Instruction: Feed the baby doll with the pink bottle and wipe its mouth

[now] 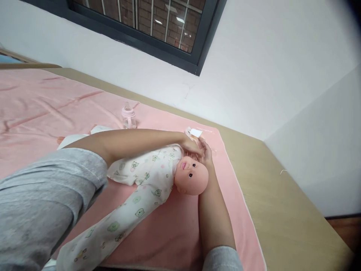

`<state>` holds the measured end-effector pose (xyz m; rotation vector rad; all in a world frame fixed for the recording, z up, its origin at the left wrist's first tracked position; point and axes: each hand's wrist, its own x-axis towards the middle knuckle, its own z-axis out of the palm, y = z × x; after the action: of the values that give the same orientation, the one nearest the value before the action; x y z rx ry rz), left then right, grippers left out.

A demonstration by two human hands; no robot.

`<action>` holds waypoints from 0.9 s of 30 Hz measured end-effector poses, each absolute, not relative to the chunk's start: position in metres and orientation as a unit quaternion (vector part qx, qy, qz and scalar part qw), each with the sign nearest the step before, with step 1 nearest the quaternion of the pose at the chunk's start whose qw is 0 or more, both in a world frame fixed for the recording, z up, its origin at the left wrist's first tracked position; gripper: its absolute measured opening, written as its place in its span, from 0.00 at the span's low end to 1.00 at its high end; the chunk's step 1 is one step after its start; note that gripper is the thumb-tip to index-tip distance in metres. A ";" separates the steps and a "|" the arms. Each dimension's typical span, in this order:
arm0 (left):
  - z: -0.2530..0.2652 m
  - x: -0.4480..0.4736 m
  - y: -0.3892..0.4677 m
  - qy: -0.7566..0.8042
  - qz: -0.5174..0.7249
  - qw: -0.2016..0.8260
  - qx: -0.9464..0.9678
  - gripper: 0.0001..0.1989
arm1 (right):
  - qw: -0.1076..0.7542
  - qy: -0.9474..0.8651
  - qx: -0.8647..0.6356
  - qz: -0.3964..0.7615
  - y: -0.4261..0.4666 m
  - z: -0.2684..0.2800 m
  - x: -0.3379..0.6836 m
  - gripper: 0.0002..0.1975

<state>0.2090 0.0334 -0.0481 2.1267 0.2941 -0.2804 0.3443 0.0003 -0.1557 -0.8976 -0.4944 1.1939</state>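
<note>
A baby doll (191, 176) in a white printed suit (146, 169) lies on its back on a pink blanket (42, 109), head to the right. My left hand (191, 146) reaches across the doll's chest and rests by its far shoulder, fingers flat. My right hand (207, 152) comes up from below behind the doll's head and meets the left hand there. The fingers of both are partly hidden by each other. A small white packet (195, 132) lies just beyond the hands.
A pink baby bottle (129, 117) stands upright on the blanket behind the doll. The blanket covers a tan mattress (282, 195) set against a white wall (254, 75) with a dark-framed window (158, 26). The mattress edge runs at the right.
</note>
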 end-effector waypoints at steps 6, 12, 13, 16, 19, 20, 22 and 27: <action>-0.022 0.159 0.033 0.142 0.011 0.419 0.897 0.23 | 0.730 -0.209 -0.359 0.543 0.000 -0.150 0.344 0.10; -0.004 0.103 0.018 0.158 0.128 0.380 0.902 0.25 | 0.718 -0.236 -0.372 0.539 -0.003 -0.148 0.340 0.11; -0.001 0.095 0.014 0.157 0.141 0.367 0.906 0.25 | 0.716 -0.242 -0.372 0.538 -0.005 -0.147 0.340 0.12; 0.006 0.074 0.002 0.159 0.201 0.310 0.915 0.23 | 0.725 -0.267 -0.367 0.518 -0.008 -0.137 0.345 0.13; 0.012 0.057 -0.009 0.170 0.252 0.274 0.912 0.22 | 0.749 -0.293 -0.384 0.453 -0.015 -0.117 0.355 0.11; 0.013 0.053 -0.012 0.174 0.261 0.272 0.910 0.21 | 0.748 -0.299 -0.407 0.430 -0.019 -0.109 0.359 0.11; 0.014 0.047 -0.016 0.177 0.276 0.273 0.904 0.21 | 0.715 -0.323 -0.481 0.392 -0.029 -0.091 0.367 0.11; 0.010 0.044 -0.021 0.174 0.290 0.290 0.895 0.19 | 0.481 -0.445 -0.732 0.185 -0.061 -0.049 0.371 0.13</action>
<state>0.0441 -0.0208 0.0096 2.3888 0.4652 0.7735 0.3707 -0.0605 -0.0486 -1.7854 -1.0844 0.4520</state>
